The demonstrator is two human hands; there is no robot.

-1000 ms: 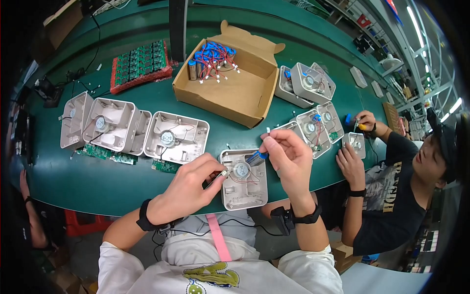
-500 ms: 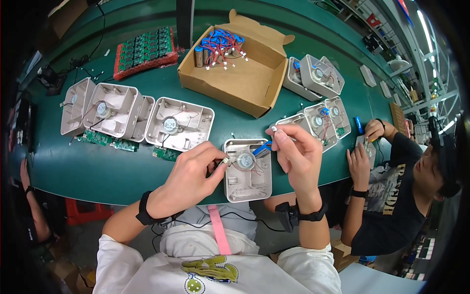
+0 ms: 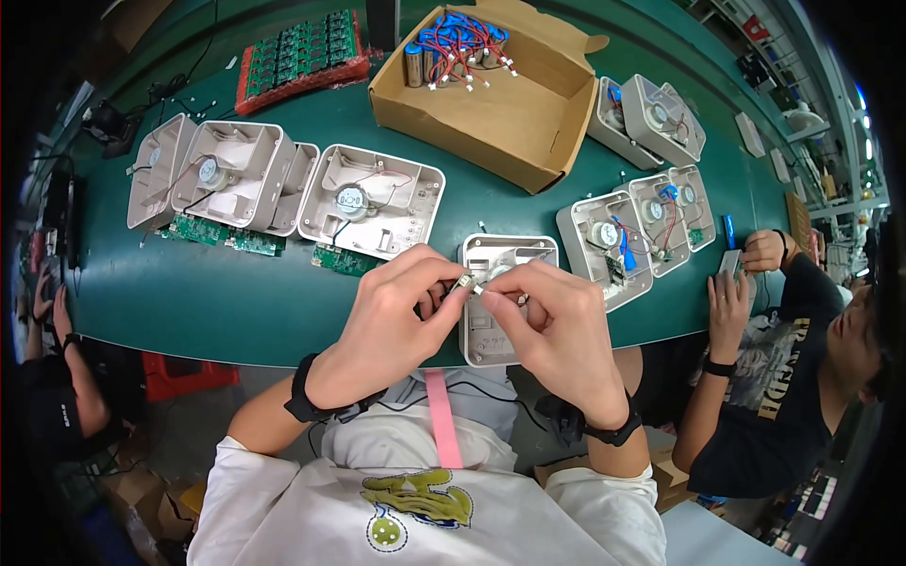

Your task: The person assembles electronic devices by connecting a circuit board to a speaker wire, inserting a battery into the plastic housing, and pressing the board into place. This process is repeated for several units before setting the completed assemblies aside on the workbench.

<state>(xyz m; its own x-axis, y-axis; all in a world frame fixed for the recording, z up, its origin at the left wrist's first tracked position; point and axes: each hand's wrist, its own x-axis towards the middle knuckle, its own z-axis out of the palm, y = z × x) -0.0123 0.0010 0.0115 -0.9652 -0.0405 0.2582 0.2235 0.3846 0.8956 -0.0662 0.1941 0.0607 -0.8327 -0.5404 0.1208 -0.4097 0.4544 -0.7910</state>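
The left hand (image 3: 392, 302) has thumb and forefinger closed on a small pale connector piece (image 3: 462, 281), its end left bare past the fingertips, I'd guess to keep it in plain sight. The right hand (image 3: 562, 325) pinches a white plug (image 3: 478, 290) just as snugly; from here I can't tell whether the two parts touch. Both are held above the near grey housing (image 3: 486, 343), probably set close to the body to keep the wrists at ease. Beyond the housing stands an open cardboard box (image 3: 453, 137), its blue cells (image 3: 458, 42) seemingly handy for either arm; more housings stand left (image 3: 377, 203) and right of it. Half a second ago the right hand was at the housing's right side; now it's over it, beside the left, and the blue cell that showed inside is out of sight.
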